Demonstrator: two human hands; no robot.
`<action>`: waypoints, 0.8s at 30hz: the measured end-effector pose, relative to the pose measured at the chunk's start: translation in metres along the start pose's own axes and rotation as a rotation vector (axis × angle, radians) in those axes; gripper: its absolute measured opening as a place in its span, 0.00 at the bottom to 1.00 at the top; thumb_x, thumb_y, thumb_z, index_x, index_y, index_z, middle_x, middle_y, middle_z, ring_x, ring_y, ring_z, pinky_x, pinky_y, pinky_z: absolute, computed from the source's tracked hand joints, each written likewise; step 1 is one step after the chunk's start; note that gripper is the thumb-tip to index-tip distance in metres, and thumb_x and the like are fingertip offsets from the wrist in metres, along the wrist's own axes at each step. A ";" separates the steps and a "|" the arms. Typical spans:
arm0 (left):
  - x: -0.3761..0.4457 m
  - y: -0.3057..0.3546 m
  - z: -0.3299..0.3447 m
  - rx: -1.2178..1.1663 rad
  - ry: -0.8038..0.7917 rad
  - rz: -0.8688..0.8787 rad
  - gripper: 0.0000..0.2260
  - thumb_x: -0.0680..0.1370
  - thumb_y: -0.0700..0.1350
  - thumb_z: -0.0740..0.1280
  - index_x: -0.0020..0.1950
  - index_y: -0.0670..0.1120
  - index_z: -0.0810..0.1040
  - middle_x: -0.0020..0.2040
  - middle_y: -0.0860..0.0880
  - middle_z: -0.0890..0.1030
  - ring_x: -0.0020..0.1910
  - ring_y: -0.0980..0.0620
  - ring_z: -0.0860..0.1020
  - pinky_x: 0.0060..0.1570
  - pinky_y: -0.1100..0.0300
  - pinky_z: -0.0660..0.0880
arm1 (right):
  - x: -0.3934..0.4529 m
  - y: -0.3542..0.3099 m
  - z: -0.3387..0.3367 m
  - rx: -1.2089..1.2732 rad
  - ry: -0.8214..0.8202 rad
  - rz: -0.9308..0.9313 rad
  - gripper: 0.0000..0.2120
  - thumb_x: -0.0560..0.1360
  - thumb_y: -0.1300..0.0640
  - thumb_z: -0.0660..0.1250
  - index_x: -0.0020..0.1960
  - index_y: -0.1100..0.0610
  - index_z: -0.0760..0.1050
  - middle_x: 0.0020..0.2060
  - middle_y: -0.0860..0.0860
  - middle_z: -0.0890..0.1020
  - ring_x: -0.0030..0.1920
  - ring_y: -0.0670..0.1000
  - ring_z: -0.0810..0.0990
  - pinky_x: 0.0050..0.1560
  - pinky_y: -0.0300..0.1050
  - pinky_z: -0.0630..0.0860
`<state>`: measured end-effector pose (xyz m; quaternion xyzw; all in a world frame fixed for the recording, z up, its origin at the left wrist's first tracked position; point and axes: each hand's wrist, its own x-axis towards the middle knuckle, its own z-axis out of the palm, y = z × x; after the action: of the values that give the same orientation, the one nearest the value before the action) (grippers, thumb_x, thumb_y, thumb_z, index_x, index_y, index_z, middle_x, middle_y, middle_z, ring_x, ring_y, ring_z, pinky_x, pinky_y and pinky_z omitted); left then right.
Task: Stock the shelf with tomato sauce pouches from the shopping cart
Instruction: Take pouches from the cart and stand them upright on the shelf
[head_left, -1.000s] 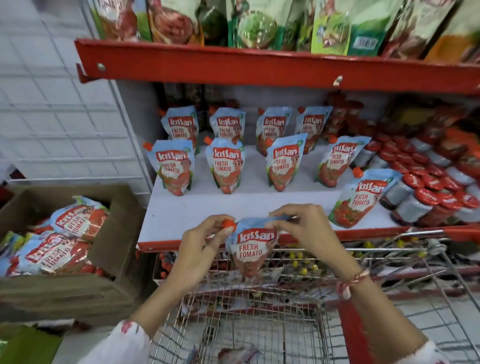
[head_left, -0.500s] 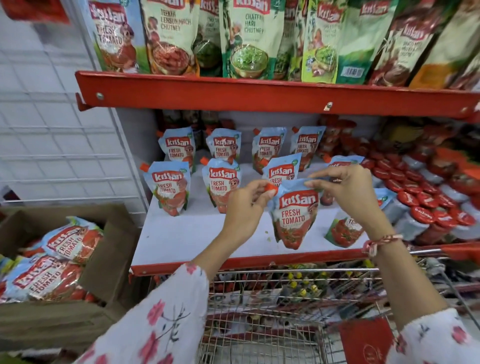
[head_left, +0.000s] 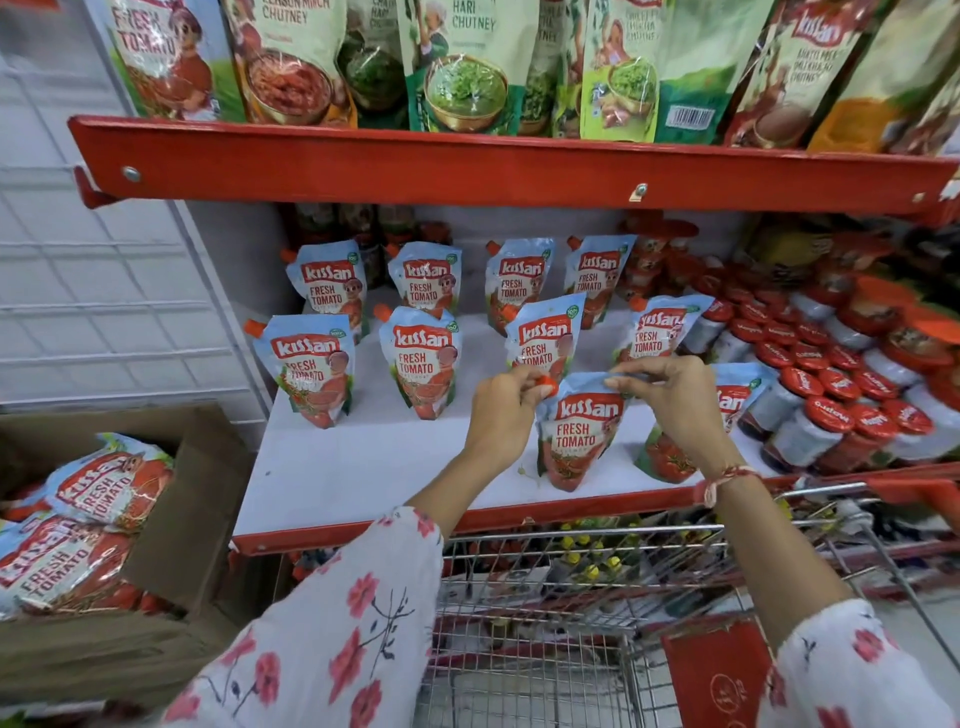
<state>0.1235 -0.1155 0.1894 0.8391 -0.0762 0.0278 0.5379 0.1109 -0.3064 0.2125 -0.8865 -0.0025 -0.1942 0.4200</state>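
A blue and red tomato sauce pouch (head_left: 576, 436) stands upright on the front of the white shelf (head_left: 363, 467), held at its top by both hands. My left hand (head_left: 501, 410) pinches its orange cap at the top left corner. My right hand (head_left: 670, 395) pinches its top right edge. Several more pouches (head_left: 314, 364) stand in two rows behind it, and one (head_left: 727, 405) is just right of it, partly hidden by my right wrist. The wire shopping cart (head_left: 571, 597) is below the shelf edge.
A cardboard box (head_left: 171, 519) at the left holds several more tomato pouches (head_left: 104, 488). Red-capped jars (head_left: 831, 400) crowd the shelf's right side. A red upper shelf (head_left: 467, 166) carries chutney pouches (head_left: 462, 67). Bare shelf surface lies at the front left.
Both hands lifted the pouch from above the cart up onto the shelf, then lowered it onto the front of the shelf surface.
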 end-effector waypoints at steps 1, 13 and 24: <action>0.000 0.000 0.001 0.000 -0.001 -0.002 0.11 0.78 0.38 0.65 0.60 0.38 0.77 0.56 0.39 0.82 0.57 0.43 0.79 0.61 0.46 0.76 | 0.000 0.000 0.000 -0.005 0.001 -0.003 0.08 0.69 0.62 0.75 0.46 0.64 0.84 0.40 0.58 0.85 0.39 0.53 0.81 0.46 0.53 0.82; -0.018 0.000 -0.002 0.002 -0.031 0.026 0.12 0.78 0.39 0.65 0.61 0.38 0.77 0.57 0.40 0.82 0.56 0.45 0.80 0.61 0.54 0.76 | -0.009 0.010 0.001 -0.266 -0.009 -0.012 0.15 0.72 0.61 0.73 0.58 0.60 0.79 0.57 0.60 0.82 0.55 0.60 0.80 0.57 0.50 0.76; -0.135 -0.091 -0.020 0.115 -0.055 -0.045 0.11 0.78 0.43 0.66 0.59 0.42 0.79 0.53 0.45 0.84 0.49 0.55 0.81 0.53 0.68 0.74 | -0.148 0.017 0.091 -0.240 -0.068 -0.267 0.12 0.75 0.63 0.67 0.59 0.58 0.77 0.58 0.54 0.80 0.62 0.53 0.74 0.65 0.45 0.70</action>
<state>0.0053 -0.0464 0.0988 0.8705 -0.0706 -0.0031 0.4871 0.0083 -0.2260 0.0960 -0.9280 -0.1115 -0.2170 0.2815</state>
